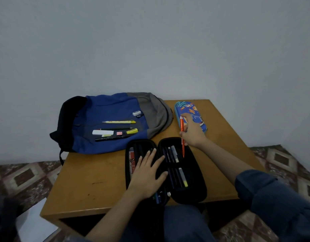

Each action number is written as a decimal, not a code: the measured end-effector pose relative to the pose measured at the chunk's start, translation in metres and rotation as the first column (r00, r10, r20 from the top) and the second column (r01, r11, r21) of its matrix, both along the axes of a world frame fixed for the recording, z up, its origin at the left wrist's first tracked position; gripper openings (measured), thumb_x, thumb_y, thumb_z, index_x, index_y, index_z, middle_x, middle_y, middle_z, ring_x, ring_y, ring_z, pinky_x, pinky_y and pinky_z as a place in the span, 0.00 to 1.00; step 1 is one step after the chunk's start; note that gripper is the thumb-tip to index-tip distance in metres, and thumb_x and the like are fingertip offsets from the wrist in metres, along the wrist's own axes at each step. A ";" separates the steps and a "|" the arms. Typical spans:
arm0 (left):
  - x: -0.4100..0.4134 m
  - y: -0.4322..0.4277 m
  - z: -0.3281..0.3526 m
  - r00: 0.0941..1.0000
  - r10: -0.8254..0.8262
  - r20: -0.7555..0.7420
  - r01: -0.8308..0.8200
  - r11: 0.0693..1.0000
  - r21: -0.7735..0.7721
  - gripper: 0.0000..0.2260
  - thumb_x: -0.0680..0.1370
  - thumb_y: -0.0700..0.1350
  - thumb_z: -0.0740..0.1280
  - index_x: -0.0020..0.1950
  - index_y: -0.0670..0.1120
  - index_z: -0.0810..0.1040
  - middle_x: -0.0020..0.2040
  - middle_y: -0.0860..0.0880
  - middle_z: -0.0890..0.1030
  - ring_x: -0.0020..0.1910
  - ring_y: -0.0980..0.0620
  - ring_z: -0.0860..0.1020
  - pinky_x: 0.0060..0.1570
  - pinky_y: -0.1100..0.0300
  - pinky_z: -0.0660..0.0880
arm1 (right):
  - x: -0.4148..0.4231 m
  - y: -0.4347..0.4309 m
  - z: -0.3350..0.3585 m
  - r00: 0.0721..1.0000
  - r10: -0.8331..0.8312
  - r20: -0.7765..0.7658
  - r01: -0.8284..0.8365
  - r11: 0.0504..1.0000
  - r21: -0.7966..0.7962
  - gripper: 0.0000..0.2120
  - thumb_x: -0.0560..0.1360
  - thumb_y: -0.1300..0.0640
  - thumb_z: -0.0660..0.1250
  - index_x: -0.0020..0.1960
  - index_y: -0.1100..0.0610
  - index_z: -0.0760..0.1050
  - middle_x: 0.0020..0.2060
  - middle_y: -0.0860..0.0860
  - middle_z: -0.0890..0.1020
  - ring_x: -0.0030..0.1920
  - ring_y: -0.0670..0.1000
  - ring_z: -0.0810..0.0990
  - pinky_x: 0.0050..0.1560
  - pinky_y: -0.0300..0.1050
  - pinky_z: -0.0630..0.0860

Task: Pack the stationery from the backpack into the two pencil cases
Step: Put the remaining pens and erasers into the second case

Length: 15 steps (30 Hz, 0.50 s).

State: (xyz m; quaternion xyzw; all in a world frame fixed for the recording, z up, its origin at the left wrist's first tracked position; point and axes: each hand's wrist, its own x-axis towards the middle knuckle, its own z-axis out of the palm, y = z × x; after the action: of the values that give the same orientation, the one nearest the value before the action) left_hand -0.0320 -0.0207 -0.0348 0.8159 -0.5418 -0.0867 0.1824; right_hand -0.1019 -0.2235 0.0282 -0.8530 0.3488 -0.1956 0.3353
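- Hands: left hand (pixel 147 173) flat, fingers spread, on open black pencil case (pixel 190 172); right hand (pixel 191 133) gripping one orange pen (pixel 182 137).
- Cases: two; blue pencil case (pixel 190 114) shut, just behind right hand.

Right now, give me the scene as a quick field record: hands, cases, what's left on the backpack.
left hand: flat on open black pencil case
right hand: holds orange pen, tip down over the black case
blue pencil case: shut, behind the right hand
backpack: lying flat on the table
on backpack: pens, highlighter, erasers
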 end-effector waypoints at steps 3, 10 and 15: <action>0.000 0.000 -0.005 0.999 0.014 0.041 -0.014 1.000 0.007 0.25 0.80 0.60 0.51 0.76 0.58 0.50 0.77 0.54 0.42 0.75 0.55 0.38 0.72 0.58 0.36 | 0.000 -0.002 -0.008 1.000 -0.005 -0.009 0.005 0.999 0.037 0.31 0.72 0.70 0.65 0.70 0.52 0.60 0.39 0.47 0.68 0.43 0.53 0.73 0.46 0.57 0.81; 0.000 0.000 -0.007 0.999 0.005 0.051 -0.006 1.000 0.012 0.26 0.79 0.61 0.49 0.76 0.58 0.50 0.77 0.54 0.42 0.75 0.56 0.38 0.71 0.59 0.36 | 0.002 0.002 -0.010 0.997 0.032 -0.073 -0.022 0.991 0.130 0.28 0.74 0.69 0.63 0.70 0.53 0.60 0.34 0.54 0.73 0.32 0.56 0.78 0.34 0.56 0.81; 0.000 -0.001 -0.006 0.999 0.004 0.051 -0.005 1.000 0.004 0.25 0.80 0.60 0.51 0.76 0.58 0.50 0.77 0.54 0.42 0.75 0.56 0.38 0.71 0.59 0.36 | 0.003 0.004 -0.007 0.989 0.059 -0.134 -0.034 0.984 0.177 0.28 0.75 0.68 0.63 0.71 0.52 0.60 0.46 0.61 0.76 0.33 0.56 0.79 0.34 0.54 0.82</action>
State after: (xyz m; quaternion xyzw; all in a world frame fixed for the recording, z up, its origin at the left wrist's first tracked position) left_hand -0.0322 -0.0213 -0.0410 0.8194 -0.5444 -0.0664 0.1671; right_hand -0.0986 -0.2193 0.0216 -0.8398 0.3670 -0.0966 0.3883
